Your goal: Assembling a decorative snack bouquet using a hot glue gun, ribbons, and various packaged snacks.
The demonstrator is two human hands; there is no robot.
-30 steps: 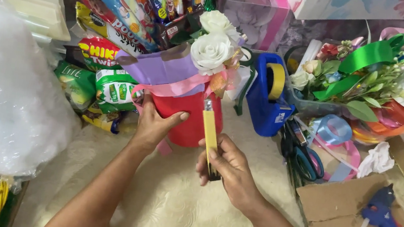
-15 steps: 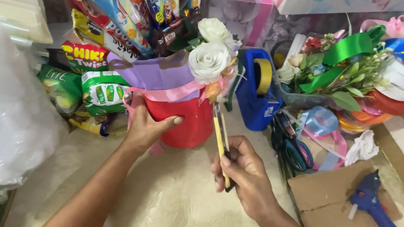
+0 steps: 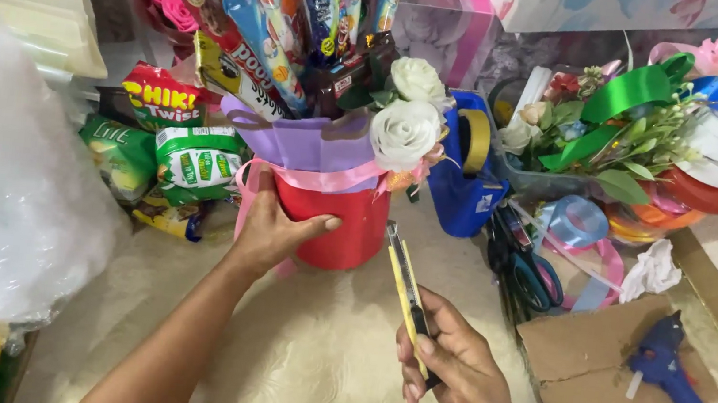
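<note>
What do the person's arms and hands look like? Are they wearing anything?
Both arms are bare, with no sleeves in view. The left hand and the right hand wear no gloves, and no rings, watch or bracelet show. The fingers have short, plain nails without polish.
</note>
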